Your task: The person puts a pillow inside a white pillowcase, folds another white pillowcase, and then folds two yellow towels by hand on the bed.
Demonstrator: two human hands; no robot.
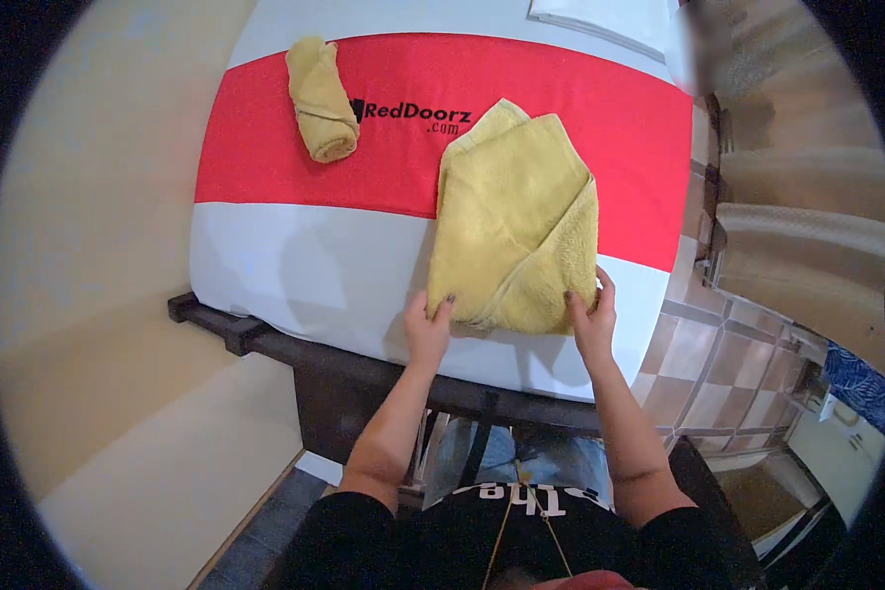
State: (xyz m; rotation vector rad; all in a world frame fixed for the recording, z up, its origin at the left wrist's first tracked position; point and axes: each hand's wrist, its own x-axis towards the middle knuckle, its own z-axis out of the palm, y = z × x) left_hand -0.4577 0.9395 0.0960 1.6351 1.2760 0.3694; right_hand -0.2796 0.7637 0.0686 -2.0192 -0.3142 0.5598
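Note:
A yellow towel [511, 216], folded flat with a pointed far end and a diagonal fold across its right side, lies on the bed. My left hand [429, 329] pinches its near left corner, thumb on top. At the near right corner my right hand [592, 315] grips the edge, thumb above and fingers beneath. Further off to the left, a second yellow towel [323, 103] is rolled into a tight bundle, its spiral end facing me.
Under both towels runs a red cloth [256, 138] with dark lettering, across a white sheet [265, 256]. A dark wooden bed frame [364, 369] edges the near side. White folded linen [610, 25] lies at the far right. Right of the bed are floor tiles [698, 344] and a curtain [806, 236].

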